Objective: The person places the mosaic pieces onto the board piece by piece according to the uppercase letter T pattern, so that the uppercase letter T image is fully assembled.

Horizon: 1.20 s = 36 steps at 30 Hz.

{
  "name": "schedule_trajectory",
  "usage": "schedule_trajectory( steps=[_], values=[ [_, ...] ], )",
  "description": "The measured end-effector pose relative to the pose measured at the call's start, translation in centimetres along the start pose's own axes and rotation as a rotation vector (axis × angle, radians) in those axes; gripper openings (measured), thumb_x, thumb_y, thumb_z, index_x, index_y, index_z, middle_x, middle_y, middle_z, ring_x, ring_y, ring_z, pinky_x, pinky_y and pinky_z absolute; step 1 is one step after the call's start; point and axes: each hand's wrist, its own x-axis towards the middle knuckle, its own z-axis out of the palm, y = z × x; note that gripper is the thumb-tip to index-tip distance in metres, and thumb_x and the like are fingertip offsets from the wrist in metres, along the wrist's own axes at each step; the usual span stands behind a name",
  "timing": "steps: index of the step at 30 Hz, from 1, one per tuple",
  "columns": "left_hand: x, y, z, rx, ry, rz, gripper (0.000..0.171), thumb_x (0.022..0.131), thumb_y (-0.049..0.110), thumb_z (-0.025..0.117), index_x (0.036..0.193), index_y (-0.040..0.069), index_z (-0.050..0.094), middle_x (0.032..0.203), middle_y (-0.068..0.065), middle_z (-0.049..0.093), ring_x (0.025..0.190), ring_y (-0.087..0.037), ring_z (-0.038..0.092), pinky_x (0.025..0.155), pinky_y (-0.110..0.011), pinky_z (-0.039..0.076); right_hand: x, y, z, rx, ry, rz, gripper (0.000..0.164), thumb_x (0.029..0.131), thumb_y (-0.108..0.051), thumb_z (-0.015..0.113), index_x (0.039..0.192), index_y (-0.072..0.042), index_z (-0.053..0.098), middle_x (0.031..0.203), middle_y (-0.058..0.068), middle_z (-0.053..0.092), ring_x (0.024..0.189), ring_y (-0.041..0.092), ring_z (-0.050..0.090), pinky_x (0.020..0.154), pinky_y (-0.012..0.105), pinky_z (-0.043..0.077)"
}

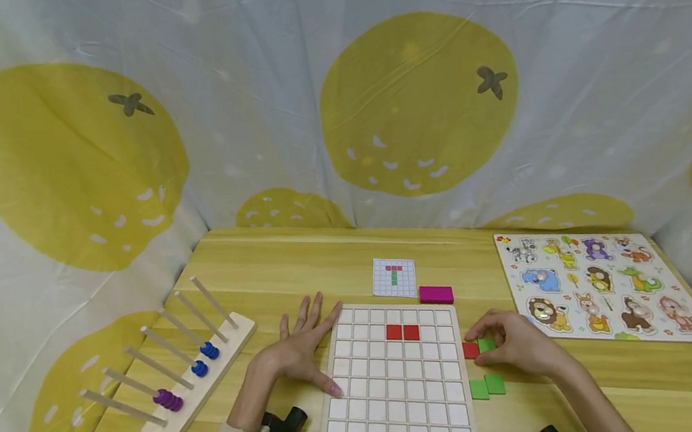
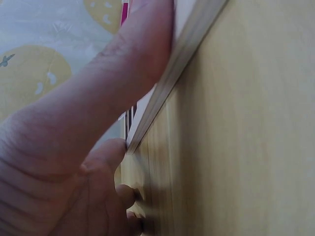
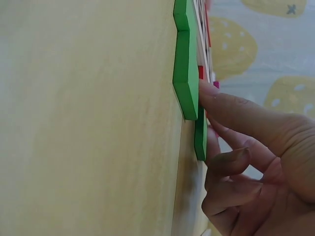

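My left hand (image 1: 297, 351) lies spread at the left side of a wooden grid board (image 1: 379, 409). Its thumb presses on the board's edge (image 2: 170, 81), and the index fingertip is at the far left corner. Two red tiles (image 1: 402, 332) sit side by side in the upper part of the grid. Off the board's right side, my right hand (image 1: 517, 342) pinches a loose red square tile (image 1: 470, 350) between thumb and index finger. A green tile (image 1: 487, 345) lies partly under that hand. Two more green tiles (image 1: 487, 385) lie nearer me.
Behind the board are a pattern card (image 1: 393, 278) with a red and green T shape and a magenta block (image 1: 436, 295). An abacus with upright pegs (image 1: 199, 386) stands left. An animal puzzle board (image 1: 607, 287) lies right. A patterned curtain (image 1: 259, 112) hangs behind the table.
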Motion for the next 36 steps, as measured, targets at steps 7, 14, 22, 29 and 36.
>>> schedule_trajectory(
  steps=[7,14,22,29,36],
  values=[
    [0.1,0.1,-0.1,0.009,-0.005,-0.001,0.144,0.062,0.050,0.096,0.168,0.020,0.004,0.170,-0.023,-0.021,0.157,-0.045,-0.022,0.119,-0.078,-0.013,0.0,0.3,-0.2,-0.019,-0.008,0.005,0.024,0.082,-0.015,0.087,0.102,-0.009,0.074,0.098,0.005,0.065,0.066,0.005,0.043,0.057,0.021,0.039],
    [0.1,0.1,-0.2,0.007,-0.001,0.004,0.144,0.062,0.050,0.097,0.168,0.019,0.005,0.170,-0.023,-0.020,0.157,-0.046,-0.022,0.119,-0.078,-0.013,-0.1,0.1,-0.7,-0.006,0.019,0.019,0.026,0.088,-0.020,0.082,0.108,-0.006,0.072,0.088,0.004,0.066,0.061,0.004,0.044,0.053,0.021,0.039],
    [-0.1,0.1,-0.1,-0.013,-0.004,0.004,0.144,0.062,0.049,0.097,0.168,0.018,0.004,0.170,-0.023,-0.022,0.156,-0.046,-0.023,0.118,-0.077,-0.015,0.5,-0.9,-0.6,0.011,0.093,0.045,0.024,0.091,-0.020,0.080,0.110,-0.007,0.074,0.092,0.005,0.071,0.052,0.002,0.035,0.048,0.021,0.034],
    [-0.1,0.0,0.2,-0.010,0.002,0.011,0.144,0.063,0.050,0.096,0.168,0.019,0.003,0.170,-0.023,-0.022,0.157,-0.046,-0.022,0.118,-0.077,-0.015,2.3,-3.4,1.0,0.024,0.111,0.063,0.022,0.090,-0.013,0.080,0.110,-0.008,0.075,0.067,0.000,0.049,0.052,0.004,0.031,0.047,0.019,0.028],
    [-0.2,0.1,0.1,-0.002,0.005,0.007,0.144,0.062,0.050,0.096,0.168,0.020,0.004,0.170,-0.023,-0.021,0.157,-0.045,-0.022,0.119,-0.077,-0.015,4.7,-6.4,3.6,0.067,0.123,0.089,0.019,0.085,-0.013,0.085,0.103,-0.009,0.078,0.094,0.004,0.069,0.054,0.011,0.036,0.051,0.023,0.032]
  ],
)
